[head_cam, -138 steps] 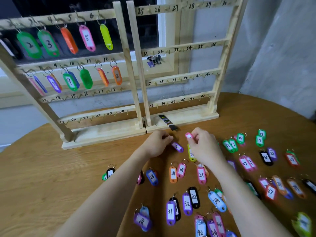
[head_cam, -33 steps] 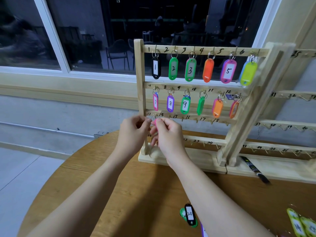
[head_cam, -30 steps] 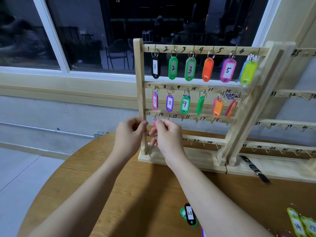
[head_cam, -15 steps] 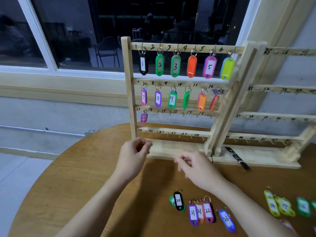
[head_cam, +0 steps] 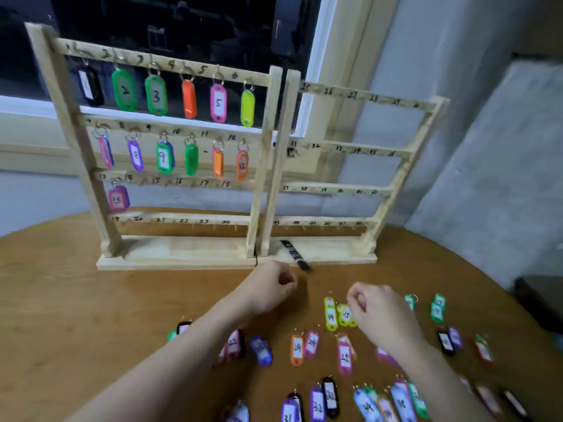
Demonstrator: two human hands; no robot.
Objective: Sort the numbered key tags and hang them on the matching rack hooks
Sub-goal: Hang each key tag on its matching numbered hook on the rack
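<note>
Wooden rack (head_cam: 268,153) holds thirteen numbered tags (head_cam: 118,198).

Two racks (head_cam: 268,166), thirteen hung tags (head_cam: 118,198), one marker (head_cam: 295,254)

Both forearms are bare, with no sleeves, watch or rings.

pale unfinished wood rack (head_cam: 268,166), glossy plastic key tags (head_cam: 156,95) with paper labels, smooth brown wood-grain table (head_cam: 61,315).
</note>
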